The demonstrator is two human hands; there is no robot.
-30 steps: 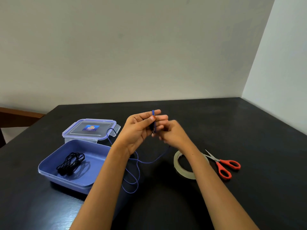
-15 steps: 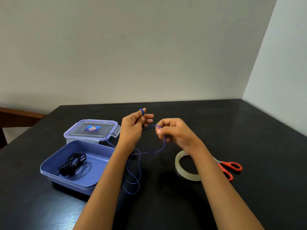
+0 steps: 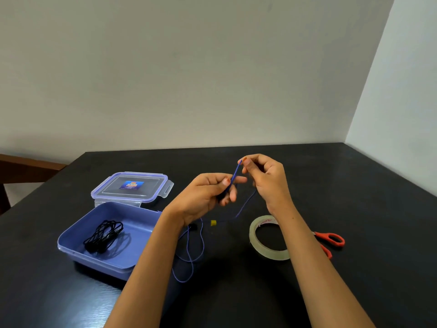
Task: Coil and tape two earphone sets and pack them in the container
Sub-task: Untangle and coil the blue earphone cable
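Head view, hands: At the centre of the frame my left hand (image 3: 205,197) curls fingers and thumb round gathered turns of the blue earphone cable (image 3: 235,174). My right hand (image 3: 264,178), just up and to the right, pinches a short taut run of that cable between thumb and fingertips.
Head view, slack: The rest of the cable droops to the black table (image 3: 354,185) and lies in loose loops at lower centre.
Head view, container: The open blue container (image 3: 78,247) is at left centre, with the black earphones (image 3: 104,235) coiled inside. Its lid (image 3: 130,185) lies just behind.
Head view, tools: The tape roll (image 3: 254,240) and red scissors (image 3: 331,239) sit at right, partly behind my forearm.
Doing it well: I judge this is the second set being coiled. I would keep the turns even and the tension light, letting the slack feed in freely.
Change: Half a second ago my right hand sat level with the left. Now it is raised above it.
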